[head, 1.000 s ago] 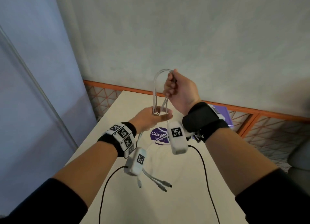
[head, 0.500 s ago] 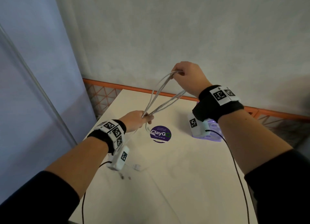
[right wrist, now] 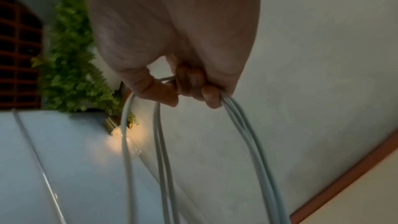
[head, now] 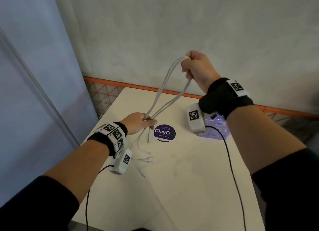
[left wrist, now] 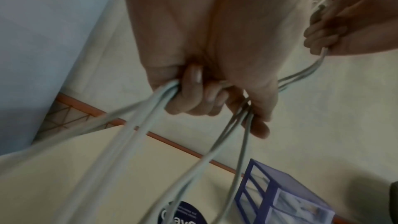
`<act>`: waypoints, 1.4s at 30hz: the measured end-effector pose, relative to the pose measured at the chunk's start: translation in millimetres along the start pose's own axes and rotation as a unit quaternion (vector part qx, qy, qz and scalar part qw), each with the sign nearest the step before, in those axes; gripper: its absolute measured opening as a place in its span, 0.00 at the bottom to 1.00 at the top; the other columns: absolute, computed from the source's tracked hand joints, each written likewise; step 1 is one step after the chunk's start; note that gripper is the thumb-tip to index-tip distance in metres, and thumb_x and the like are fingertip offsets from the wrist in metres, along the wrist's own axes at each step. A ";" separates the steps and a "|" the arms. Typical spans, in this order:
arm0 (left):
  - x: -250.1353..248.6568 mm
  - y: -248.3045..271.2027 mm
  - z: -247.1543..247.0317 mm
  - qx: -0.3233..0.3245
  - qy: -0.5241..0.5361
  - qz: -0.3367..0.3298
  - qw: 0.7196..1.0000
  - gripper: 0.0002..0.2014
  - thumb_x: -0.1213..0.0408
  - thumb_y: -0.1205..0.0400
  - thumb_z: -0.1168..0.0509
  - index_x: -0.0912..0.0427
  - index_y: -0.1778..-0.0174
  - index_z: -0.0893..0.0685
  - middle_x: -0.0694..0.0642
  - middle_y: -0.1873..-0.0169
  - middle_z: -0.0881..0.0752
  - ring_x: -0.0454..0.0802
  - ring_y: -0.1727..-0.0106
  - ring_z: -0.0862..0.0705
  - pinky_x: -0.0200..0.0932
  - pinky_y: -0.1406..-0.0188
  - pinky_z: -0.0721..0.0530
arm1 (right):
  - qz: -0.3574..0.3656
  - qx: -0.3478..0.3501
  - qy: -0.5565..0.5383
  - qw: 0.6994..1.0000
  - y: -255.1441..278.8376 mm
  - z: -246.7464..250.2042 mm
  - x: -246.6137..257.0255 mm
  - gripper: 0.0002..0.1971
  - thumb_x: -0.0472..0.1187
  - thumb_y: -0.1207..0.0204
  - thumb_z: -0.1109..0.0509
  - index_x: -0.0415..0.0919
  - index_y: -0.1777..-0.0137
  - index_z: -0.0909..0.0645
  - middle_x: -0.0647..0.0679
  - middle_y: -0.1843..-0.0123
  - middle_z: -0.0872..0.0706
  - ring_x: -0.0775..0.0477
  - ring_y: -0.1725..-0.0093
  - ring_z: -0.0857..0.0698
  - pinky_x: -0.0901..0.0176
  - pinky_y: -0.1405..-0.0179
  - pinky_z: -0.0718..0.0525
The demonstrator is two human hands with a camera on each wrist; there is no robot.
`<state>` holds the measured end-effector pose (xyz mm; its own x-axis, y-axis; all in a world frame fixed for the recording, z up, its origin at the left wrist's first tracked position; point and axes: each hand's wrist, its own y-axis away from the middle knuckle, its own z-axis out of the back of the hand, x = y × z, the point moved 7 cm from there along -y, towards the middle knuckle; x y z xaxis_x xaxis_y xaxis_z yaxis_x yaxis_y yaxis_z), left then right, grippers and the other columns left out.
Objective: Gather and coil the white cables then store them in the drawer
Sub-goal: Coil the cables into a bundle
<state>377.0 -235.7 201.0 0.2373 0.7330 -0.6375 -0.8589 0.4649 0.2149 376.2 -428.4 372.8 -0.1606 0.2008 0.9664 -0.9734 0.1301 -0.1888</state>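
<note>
Soft, even daylight fills the head view, with no hard glare; the counter point(head: 181, 179) carries only faint shadows. Straight lines bow toward the edges (wide-angle distortion). Both wrist views are dimmer and softer. In the left wrist view the white cables point(left wrist: 120, 142) smear with motion blur. In the right wrist view 1 warm lamp point(right wrist: 120, 135) glows against the wall, and the background greenery point(right wrist: 71, 77) is out of focus.

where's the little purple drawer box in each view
Head: the purple drawer box sits on the table at centre right, partly hidden behind the right wrist.
Left wrist: the same box fills the bottom right corner.
Right wrist: not in view.
Shared landmark: the white cables, strung between both hands; the orange rail also shows in all three.
</note>
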 end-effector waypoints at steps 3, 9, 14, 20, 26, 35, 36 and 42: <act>-5.7 3.7 3.9 -0.006 0.031 0.004 0.999 0.24 0.40 0.17 0.47 0.55 0.62 0.16 0.61 0.52 0.15 0.61 0.48 0.15 0.47 0.48 0.28 | 0.009 0.014 -0.039 0.999 -3.6 0.5 4.1 0.08 0.41 0.36 0.37 0.45 0.72 0.34 0.54 0.76 0.33 0.54 0.78 0.38 0.56 0.72 0.39; -14.5 14.2 3.7 0.027 0.198 0.004 0.980 0.21 0.41 0.17 0.50 0.54 0.59 0.24 0.49 0.68 0.12 0.48 0.57 0.18 0.42 0.63 0.28 | 0.042 -0.064 0.071 0.995 -17.4 22.0 7.0 0.18 0.55 0.21 0.34 0.48 0.65 0.36 0.54 0.69 0.35 0.54 0.71 0.36 0.57 0.65 0.33; -7.8 14.0 -3.1 0.034 0.207 -0.019 0.978 0.22 0.41 0.17 0.50 0.54 0.61 0.23 0.46 0.78 0.23 0.46 0.66 0.15 0.44 0.52 0.26 | 0.058 -0.154 0.085 0.983 -23.8 40.5 0.0 0.20 0.54 0.20 0.35 0.48 0.67 0.39 0.55 0.69 0.36 0.55 0.71 0.36 0.68 0.71 0.32; 3.5 22.1 -7.2 0.023 0.326 0.001 0.945 0.19 0.43 0.17 0.47 0.55 0.55 0.22 0.47 0.75 0.37 0.42 0.75 0.35 0.42 0.58 0.16 | 0.063 -0.221 0.069 0.971 -30.2 65.5 -3.0 0.20 0.54 0.18 0.39 0.48 0.67 0.41 0.55 0.68 0.37 0.57 0.71 0.37 0.72 0.74 0.32; 19.3 26.2 3.3 -0.016 0.290 -0.001 0.957 0.22 0.46 0.14 0.50 0.56 0.41 0.17 0.47 0.73 0.35 0.41 0.74 0.34 0.38 0.66 0.18 | 0.061 -0.211 0.039 0.975 -30.0 67.5 -17.7 0.17 0.49 0.16 0.40 0.49 0.65 0.40 0.55 0.67 0.36 0.56 0.70 0.36 0.70 0.70 0.31; 48.3 26.2 32.3 -0.105 0.277 0.087 0.951 0.27 0.36 0.20 0.51 0.57 0.62 0.24 0.47 0.77 0.37 0.43 0.79 0.41 0.35 0.81 0.41 | -0.077 -0.204 0.025 0.976 -6.4 62.6 -116.4 0.15 0.53 0.16 0.44 0.40 0.50 0.33 0.51 0.62 0.30 0.46 0.59 0.25 0.49 0.54 0.21; 46.3 26.2 36.2 -0.115 0.297 0.096 0.943 0.27 0.35 0.19 0.53 0.56 0.64 0.26 0.46 0.78 0.37 0.43 0.79 0.41 0.34 0.83 0.42 | -0.103 -0.198 0.042 0.974 -0.6 60.1 -136.7 0.17 0.56 0.17 0.45 0.40 0.49 0.34 0.51 0.62 0.29 0.43 0.56 0.24 0.46 0.51 0.22; 25.2 20.4 51.4 -0.160 0.219 0.068 0.960 0.21 0.42 0.15 0.52 0.53 0.65 0.29 0.47 0.74 0.33 0.44 0.76 0.37 0.40 0.78 0.41 | -0.233 -0.127 0.222 0.938 32.8 38.1 -203.3 0.15 0.36 0.18 0.45 0.30 0.38 0.22 0.32 0.40 0.21 0.33 0.38 0.24 0.47 0.39 0.28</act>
<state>388.7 -182.2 227.4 -0.0402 0.4649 -0.8845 -0.9805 0.1522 0.1245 370.7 -501.9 176.8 0.4124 0.4418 0.7967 -0.8413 0.5202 0.1470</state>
